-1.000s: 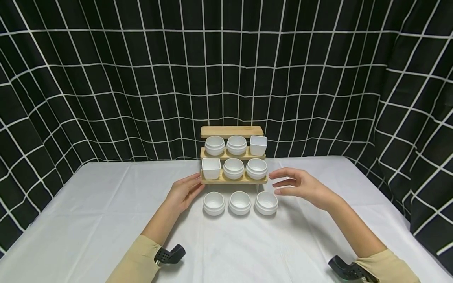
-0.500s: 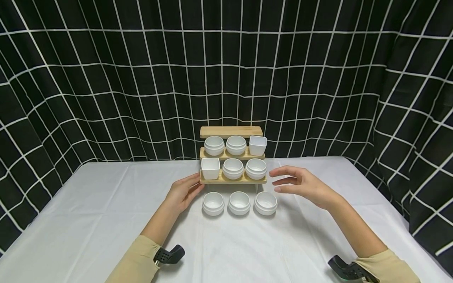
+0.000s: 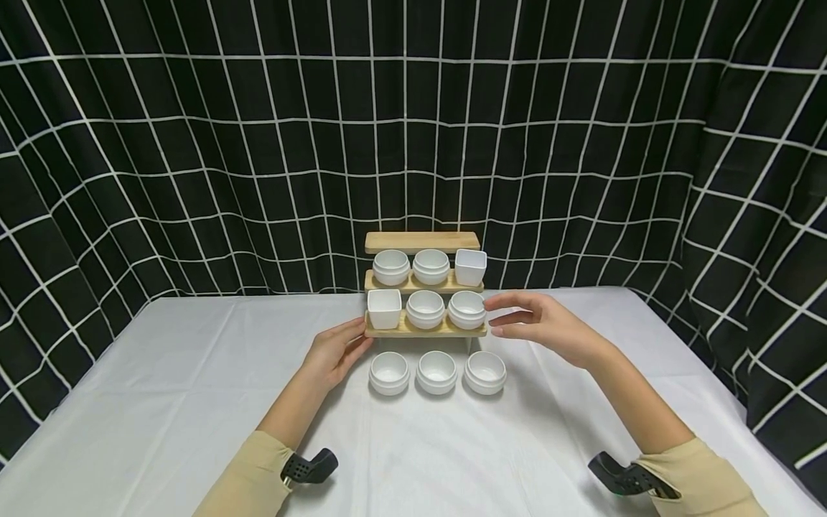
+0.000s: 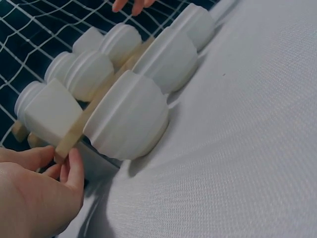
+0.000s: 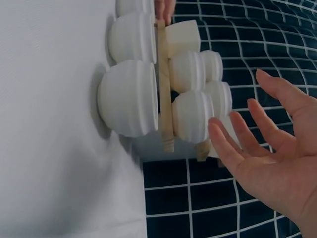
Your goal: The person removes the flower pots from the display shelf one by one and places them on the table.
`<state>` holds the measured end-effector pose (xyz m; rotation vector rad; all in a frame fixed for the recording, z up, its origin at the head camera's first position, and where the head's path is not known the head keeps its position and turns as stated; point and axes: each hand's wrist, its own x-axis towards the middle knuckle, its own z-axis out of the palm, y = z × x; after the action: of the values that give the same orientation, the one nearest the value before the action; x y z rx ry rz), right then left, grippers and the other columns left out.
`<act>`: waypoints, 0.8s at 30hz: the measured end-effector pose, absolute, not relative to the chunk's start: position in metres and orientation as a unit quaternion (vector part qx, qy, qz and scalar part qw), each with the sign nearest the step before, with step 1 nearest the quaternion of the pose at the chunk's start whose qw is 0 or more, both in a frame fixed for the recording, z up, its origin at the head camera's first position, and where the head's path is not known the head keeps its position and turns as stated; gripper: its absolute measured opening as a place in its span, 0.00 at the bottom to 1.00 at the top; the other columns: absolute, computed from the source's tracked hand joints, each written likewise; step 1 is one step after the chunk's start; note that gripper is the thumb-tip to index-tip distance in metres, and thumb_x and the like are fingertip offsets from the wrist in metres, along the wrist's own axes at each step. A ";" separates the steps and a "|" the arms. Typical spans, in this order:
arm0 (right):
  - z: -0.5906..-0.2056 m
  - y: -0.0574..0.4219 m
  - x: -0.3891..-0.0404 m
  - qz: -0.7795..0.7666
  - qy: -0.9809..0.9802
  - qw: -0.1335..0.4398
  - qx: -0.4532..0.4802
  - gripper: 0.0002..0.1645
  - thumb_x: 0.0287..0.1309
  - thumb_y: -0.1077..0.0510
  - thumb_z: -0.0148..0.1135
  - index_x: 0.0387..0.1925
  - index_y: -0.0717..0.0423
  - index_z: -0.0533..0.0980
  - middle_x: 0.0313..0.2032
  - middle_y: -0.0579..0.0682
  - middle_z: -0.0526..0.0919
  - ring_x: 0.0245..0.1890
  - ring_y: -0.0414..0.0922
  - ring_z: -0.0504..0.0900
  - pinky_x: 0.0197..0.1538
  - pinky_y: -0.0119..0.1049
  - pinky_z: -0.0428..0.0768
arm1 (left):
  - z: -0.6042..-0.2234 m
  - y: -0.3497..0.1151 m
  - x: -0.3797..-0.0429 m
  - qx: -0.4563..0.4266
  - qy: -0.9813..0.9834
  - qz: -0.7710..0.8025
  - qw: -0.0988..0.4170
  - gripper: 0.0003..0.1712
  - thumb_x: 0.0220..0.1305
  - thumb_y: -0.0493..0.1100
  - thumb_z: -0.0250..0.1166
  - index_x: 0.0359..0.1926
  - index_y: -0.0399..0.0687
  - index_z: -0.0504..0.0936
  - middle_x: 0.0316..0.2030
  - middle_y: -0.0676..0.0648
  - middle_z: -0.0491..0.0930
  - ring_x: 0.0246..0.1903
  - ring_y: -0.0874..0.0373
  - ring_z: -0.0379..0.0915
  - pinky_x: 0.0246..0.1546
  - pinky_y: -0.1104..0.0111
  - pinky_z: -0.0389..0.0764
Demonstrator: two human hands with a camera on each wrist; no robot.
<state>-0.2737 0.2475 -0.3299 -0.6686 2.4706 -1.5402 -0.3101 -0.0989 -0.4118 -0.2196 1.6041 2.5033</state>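
Note:
A three-tier wooden display stand (image 3: 425, 243) holds white bowls on its two lower boards. My left hand (image 3: 336, 353) pinches the left end of the lowest board (image 4: 74, 135), fingers above and below the wood in the left wrist view. On that board sit a square white bowl (image 3: 384, 309) and two round ones, the round bowl (image 3: 466, 310) at the right end being closest to my right hand (image 3: 545, 327). The fingers of that hand are spread and relaxed, with nothing between them, fingertips right beside the bowl's rim.
Three round white bowls stand in a row on the white tablecloth before the stand, the rightmost bowl (image 3: 485, 373) below my right hand. The middle board carries two round bowls and a square bowl (image 3: 470, 267). A black grid curtain (image 3: 258, 143) hangs behind.
My right hand has moved left and slightly up, closer to the right end of the lowest board. My left hand keeps its place on the board, and the bowls stay put.

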 end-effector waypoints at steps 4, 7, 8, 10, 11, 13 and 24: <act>-0.327 0.243 -0.277 -0.513 0.825 0.075 -0.226 0.31 0.70 0.60 0.68 0.68 0.68 0.72 0.68 0.65 0.76 0.67 0.63 0.78 0.68 0.41 0.83 | -0.412 -0.099 -0.311 -0.074 0.536 0.837 0.080 0.26 0.80 0.29 0.53 0.74 0.24 0.66 0.72 0.27 0.68 0.56 0.53 0.77 0.62 0.73 0.84; -0.325 0.239 -0.280 -0.516 0.822 0.071 -0.230 0.30 0.69 0.61 0.68 0.68 0.69 0.72 0.68 0.66 0.76 0.66 0.63 0.79 0.67 0.38 0.83 | -0.412 -0.099 -0.311 -0.074 0.537 0.837 0.081 0.26 0.80 0.28 0.53 0.74 0.24 0.65 0.72 0.27 0.67 0.60 0.50 0.75 0.63 0.73 0.83; -0.324 0.238 -0.281 -0.518 0.820 0.069 -0.233 0.30 0.69 0.62 0.68 0.67 0.70 0.72 0.67 0.67 0.76 0.66 0.63 0.79 0.66 0.36 0.83 | -0.412 -0.099 -0.311 -0.074 0.537 0.836 0.081 0.26 0.80 0.28 0.53 0.74 0.24 0.65 0.72 0.27 0.67 0.61 0.49 0.74 0.63 0.73 0.83; -0.322 0.235 -0.283 -0.518 0.820 0.065 -0.234 0.30 0.69 0.63 0.68 0.67 0.71 0.72 0.67 0.68 0.76 0.65 0.63 0.80 0.64 0.33 0.83 | -0.411 -0.099 -0.311 -0.073 0.538 0.836 0.082 0.26 0.80 0.28 0.53 0.74 0.24 0.65 0.72 0.27 0.67 0.63 0.48 0.73 0.63 0.73 0.83; -0.321 0.234 -0.284 -0.517 0.821 0.064 -0.234 0.30 0.69 0.63 0.68 0.67 0.71 0.72 0.67 0.68 0.76 0.65 0.63 0.80 0.64 0.33 0.83 | -0.411 -0.099 -0.311 -0.073 0.539 0.835 0.082 0.26 0.80 0.28 0.53 0.74 0.24 0.65 0.72 0.27 0.67 0.64 0.47 0.73 0.64 0.73 0.83; -0.319 0.232 -0.286 -0.516 0.822 0.063 -0.232 0.30 0.68 0.64 0.67 0.67 0.71 0.72 0.67 0.68 0.76 0.65 0.62 0.80 0.64 0.32 0.83 | -0.411 -0.100 -0.311 -0.072 0.540 0.835 0.083 0.26 0.80 0.28 0.53 0.74 0.24 0.65 0.72 0.27 0.67 0.64 0.47 0.73 0.64 0.72 0.82; -0.307 0.215 -0.295 -0.509 0.827 0.055 -0.232 0.30 0.69 0.64 0.68 0.67 0.71 0.73 0.67 0.69 0.76 0.63 0.57 0.82 0.64 0.31 0.83 | -0.413 -0.101 -0.311 -0.066 0.539 0.836 0.080 0.25 0.79 0.27 0.52 0.73 0.23 0.66 0.72 0.26 0.67 0.53 0.56 0.79 0.64 0.72 0.83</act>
<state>-0.2952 0.2145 -0.3065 -0.7045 2.5117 -1.5441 -0.3112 -0.1008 -0.4130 -0.1960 1.6124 2.5006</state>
